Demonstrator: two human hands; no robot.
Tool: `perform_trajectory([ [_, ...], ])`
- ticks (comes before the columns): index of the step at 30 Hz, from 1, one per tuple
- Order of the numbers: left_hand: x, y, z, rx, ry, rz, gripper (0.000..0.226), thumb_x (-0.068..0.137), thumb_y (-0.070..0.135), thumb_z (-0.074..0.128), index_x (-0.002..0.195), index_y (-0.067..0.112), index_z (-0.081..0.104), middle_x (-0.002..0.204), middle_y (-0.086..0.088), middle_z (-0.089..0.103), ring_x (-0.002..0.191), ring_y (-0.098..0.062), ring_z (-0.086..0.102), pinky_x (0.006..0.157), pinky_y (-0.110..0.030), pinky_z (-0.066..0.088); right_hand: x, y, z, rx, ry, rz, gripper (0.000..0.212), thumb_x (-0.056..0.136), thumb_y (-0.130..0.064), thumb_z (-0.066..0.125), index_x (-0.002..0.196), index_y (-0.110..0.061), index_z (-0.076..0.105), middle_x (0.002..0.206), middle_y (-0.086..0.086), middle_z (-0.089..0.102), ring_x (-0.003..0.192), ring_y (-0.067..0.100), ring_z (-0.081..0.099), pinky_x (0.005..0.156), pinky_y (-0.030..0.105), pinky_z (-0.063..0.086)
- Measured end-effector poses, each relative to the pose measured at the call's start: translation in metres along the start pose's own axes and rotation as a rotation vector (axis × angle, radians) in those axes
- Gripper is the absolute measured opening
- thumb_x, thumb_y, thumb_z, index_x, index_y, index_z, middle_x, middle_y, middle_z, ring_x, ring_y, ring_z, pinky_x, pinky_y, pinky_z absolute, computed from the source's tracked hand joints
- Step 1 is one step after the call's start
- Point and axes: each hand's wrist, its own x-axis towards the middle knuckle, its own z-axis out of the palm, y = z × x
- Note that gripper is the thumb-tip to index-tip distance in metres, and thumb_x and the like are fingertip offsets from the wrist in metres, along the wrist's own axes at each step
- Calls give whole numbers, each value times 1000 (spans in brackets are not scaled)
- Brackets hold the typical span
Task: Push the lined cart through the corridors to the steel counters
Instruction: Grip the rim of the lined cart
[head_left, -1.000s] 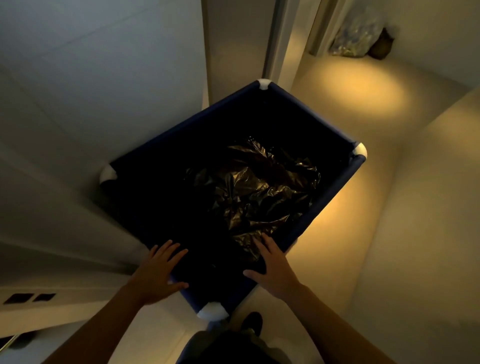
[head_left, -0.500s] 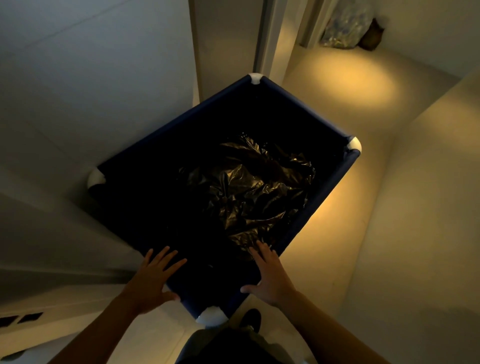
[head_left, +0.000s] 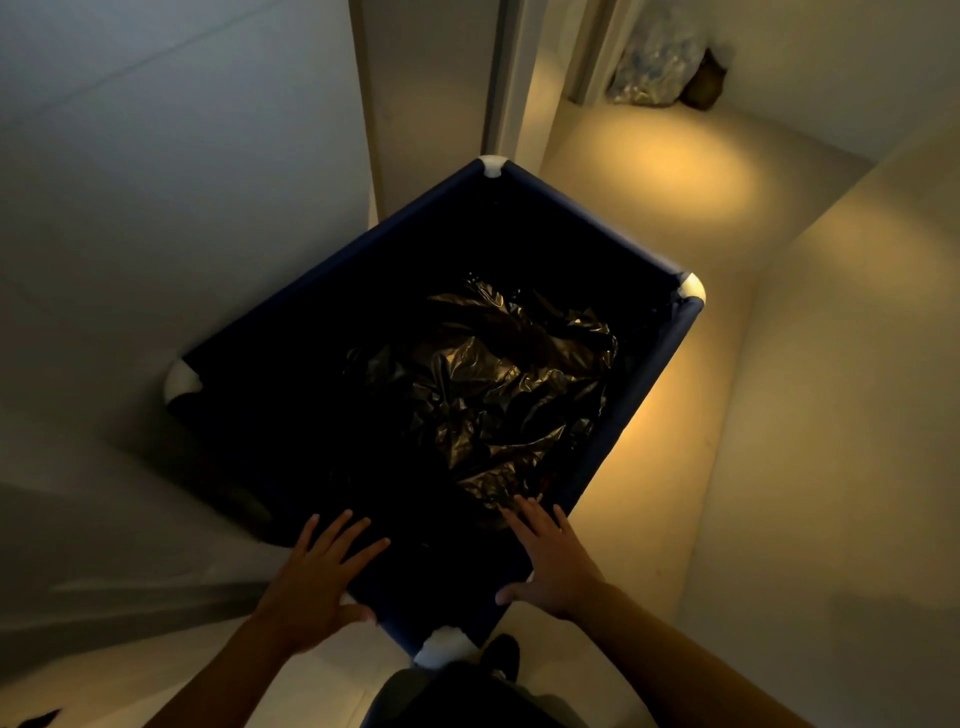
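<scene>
The blue-framed cart (head_left: 644, 400) stands corner-on in a dim corridor, its far corner aimed at the lit floor (head_left: 670, 171) beyond.

On the cart's left side, the wall (head_left: 156, 182) runs very close: the white left corner cap (head_left: 182, 382) sits just beside it, possibly touching. If the push carries any leftward bias, that corner would likely scrape or jam there.

The left hand (head_left: 317, 582) lies flat on the near left rail, fingers spread wide, gripping nothing. With open palms the person can push but hardly pull back, so correcting a drift may be slow.

Inside the cart, the black plastic liner (head_left: 498, 395) lies crumpled at the bottom.

Ahead of the far corner cap (head_left: 492, 166), a door frame edge (head_left: 506, 78) stands close; steering late could clip it.

The right hand (head_left: 553, 564) rests equally open and flat on the near right rail, holding nothing.

The person's shoe (head_left: 503, 656) is just beside the near corner cap (head_left: 444, 644), so a stride could kick the cart. No steel counters are in view, so the trip looks unfinished.
</scene>
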Motion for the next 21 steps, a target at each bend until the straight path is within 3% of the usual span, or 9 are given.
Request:
perform_trajectory([
  [8, 6, -6, 15, -42, -50, -12, 92, 76, 91, 35, 154, 46, 20, 162, 3, 32, 153, -24, 17, 121, -55, 2, -2, -3, -4, -38, 6, 53, 123, 72, -88, 56, 163, -27, -2, 171, -1, -9, 154, 14, -18, 124, 38, -18],
  [16, 10, -1, 22, -62, -34, 2, 90, 76, 92, 36, 152, 45, 30, 158, 5, 39, 151, -23, 25, 120, -56, 7, -3, 1, 1, -23, 23, 67, 126, 70, -86, 61, 163, -27, -1, 172, -1, -4, 157, 17, -8, 123, 37, -18],
  [21, 16, 10, 26, -63, -18, 8, 87, 77, 92, 35, 153, 48, 25, 160, 7, 34, 152, -21, 20, 121, -53, 1, -3, 16, 2, -10, 40, 71, 128, 68, -85, 64, 163, -28, 0, 172, -2, -1, 158, 17, -5, 122, 35, -18],
])
